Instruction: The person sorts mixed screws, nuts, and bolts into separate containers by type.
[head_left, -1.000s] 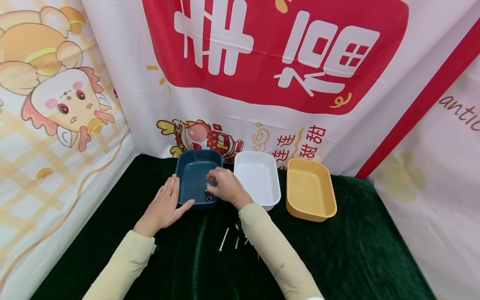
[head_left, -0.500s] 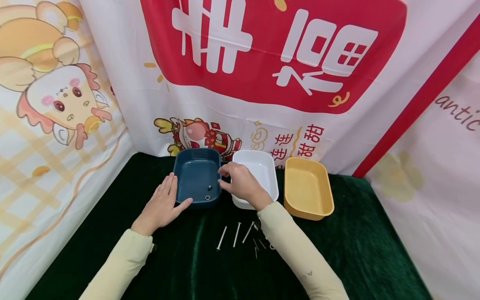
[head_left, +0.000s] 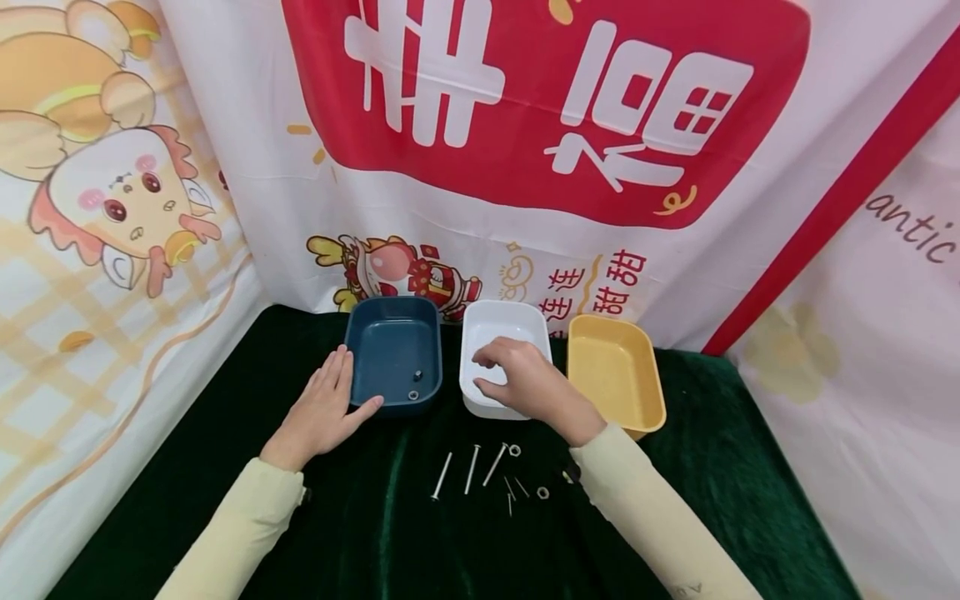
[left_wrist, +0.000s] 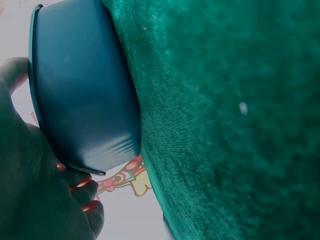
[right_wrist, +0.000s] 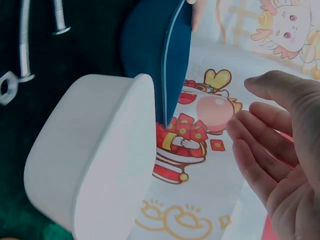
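My left hand lies with straight fingers along the left rim of the dark blue tray, its thumb at the front corner. Inside that tray are two small nuts. Over the white tray hovers my right hand, thumb and bent fingers apart, with nothing between them in the right wrist view. On the green cloth in front lie three long bolts, three thin small screws or nails, and two nuts.
A yellow tray stands right of the white one, partly behind my right wrist. Dark green velvet cloth covers the table. Printed fabric walls rise close behind the trays and along the left.
My right hand has moved right, out of the blue tray to above the white one, uncovering nuts in the blue tray and hardware on the cloth. The left hand stays put.
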